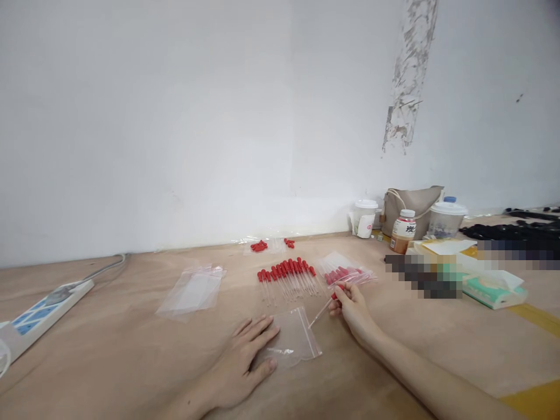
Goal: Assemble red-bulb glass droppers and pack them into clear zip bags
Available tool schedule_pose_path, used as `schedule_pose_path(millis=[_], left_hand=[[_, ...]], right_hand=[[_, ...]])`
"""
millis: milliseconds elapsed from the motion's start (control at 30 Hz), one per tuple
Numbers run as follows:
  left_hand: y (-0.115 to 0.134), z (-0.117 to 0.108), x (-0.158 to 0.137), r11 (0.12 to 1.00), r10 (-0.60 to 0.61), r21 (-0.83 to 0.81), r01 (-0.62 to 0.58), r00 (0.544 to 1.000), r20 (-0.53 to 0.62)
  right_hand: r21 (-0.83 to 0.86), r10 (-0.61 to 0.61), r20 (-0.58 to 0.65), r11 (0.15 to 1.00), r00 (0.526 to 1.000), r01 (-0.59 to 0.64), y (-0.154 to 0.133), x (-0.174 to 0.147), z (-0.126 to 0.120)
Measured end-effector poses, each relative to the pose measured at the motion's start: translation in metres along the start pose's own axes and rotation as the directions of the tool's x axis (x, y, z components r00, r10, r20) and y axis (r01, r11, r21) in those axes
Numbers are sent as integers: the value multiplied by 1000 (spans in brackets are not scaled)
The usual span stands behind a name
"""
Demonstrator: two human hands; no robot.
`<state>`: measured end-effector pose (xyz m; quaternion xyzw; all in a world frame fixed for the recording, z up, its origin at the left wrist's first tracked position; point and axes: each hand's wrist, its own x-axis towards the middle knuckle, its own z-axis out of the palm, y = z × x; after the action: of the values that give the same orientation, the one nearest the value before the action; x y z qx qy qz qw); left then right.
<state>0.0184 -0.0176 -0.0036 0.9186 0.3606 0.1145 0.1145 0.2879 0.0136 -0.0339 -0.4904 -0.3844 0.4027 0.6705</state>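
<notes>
My left hand (245,361) lies flat with its fingers apart, resting on the left end of a clear zip bag (291,338). Between the thumb and fingers of my right hand (352,309) is the red bulb of a glass dropper (322,311). Its thin tip points down and left, over the zip end of the bag. Just beyond, a row of red-topped droppers (289,277) lies side by side. Filled zip bags (345,271) with red bulbs showing through lie behind my right hand. Further left is a small stack of flat zip bags (195,290).
Loose red bulbs (259,247) lie on plastic near the wall. A power strip (41,318) with a cable is at the left. At the back right stand a paper cup (365,219), a bottle (403,232), a bag (394,204) and a lidded tub (446,221). A tissue pack (494,289) lies nearer.
</notes>
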Motion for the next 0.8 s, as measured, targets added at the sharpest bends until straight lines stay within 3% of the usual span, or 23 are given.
schedule_pose_path(millis=[167, 233, 300, 367, 500, 700, 800], left_hand=[[-2, 2, 0, 1000, 10, 2, -10, 1000, -19], [-1, 2, 0, 1000, 8, 3, -8, 1000, -19], [0, 1, 0, 1000, -2, 3, 2, 1000, -16], [1, 0, 0, 1000, -6, -4, 6, 1000, -12], [5, -3, 1, 1000, 16, -24, -16, 1000, 1], [6, -6, 4, 999, 25, -40, -25, 1000, 12], [7, -7, 6, 999, 28, -39, -27, 1000, 14]], right_hand=[[116, 101, 88, 987, 991, -111, -3, -11, 5], [97, 139, 221, 982, 965, -163, -5, -16, 4], [-28, 154, 390, 987, 908, -156, -7, -19, 1], [-199, 127, 504, 980, 854, -28, -9, -20, -2], [-362, -7, 573, 895, 820, 260, -13, -17, -3], [-424, -37, 579, 840, 815, 339, -15, -16, 4], [-413, -118, 597, 803, 793, 430, -14, -20, 7]])
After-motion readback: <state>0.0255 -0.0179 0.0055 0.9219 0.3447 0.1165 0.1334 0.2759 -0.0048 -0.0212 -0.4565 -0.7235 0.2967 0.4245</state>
